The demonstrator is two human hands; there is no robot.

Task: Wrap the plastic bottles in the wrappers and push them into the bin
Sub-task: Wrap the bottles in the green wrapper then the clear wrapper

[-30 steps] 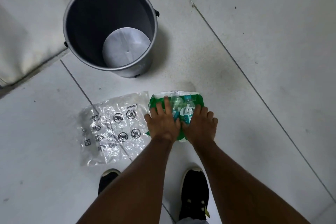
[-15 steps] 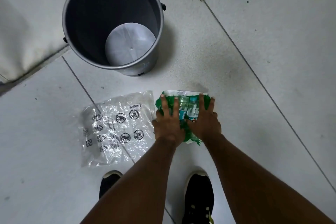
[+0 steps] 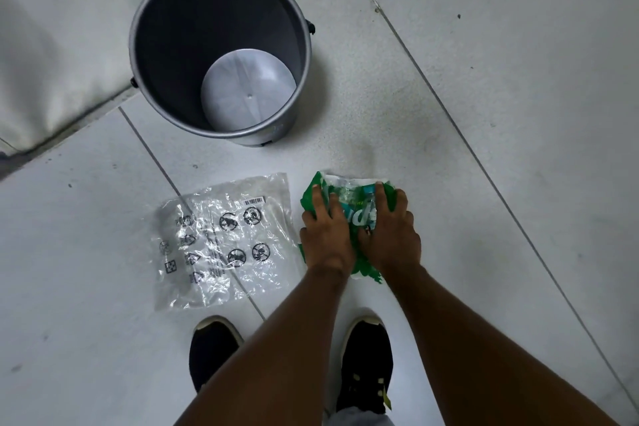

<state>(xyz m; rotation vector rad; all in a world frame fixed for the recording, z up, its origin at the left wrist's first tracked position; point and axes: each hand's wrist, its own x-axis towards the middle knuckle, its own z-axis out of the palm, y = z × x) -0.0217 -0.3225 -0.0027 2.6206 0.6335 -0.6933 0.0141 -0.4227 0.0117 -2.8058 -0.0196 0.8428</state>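
Note:
A green printed wrapper (image 3: pixel 359 214) lies bunched on the floor tiles, with a clear plastic bottle (image 3: pixel 347 195) showing through its top. My left hand (image 3: pixel 326 235) presses on its left side and my right hand (image 3: pixel 389 232) on its right, fingers spread over the bundle. A flat clear wrapper (image 3: pixel 224 242) with black symbols lies just to the left, untouched. The grey round bin (image 3: pixel 221 48) stands open beyond the bundle, up and to the left, with nothing inside.
A white padded cushion or wall base (image 3: pixel 52 45) runs behind the bin at the upper left. My two black shoes (image 3: pixel 366 367) stand on the tiles just below the hands. Pale floor tiles stretch to the right.
Both hands have slid further up over the green bundle and squeezed it narrower. The wrapper now folds more tightly round the bottle. The view has shifted a little.

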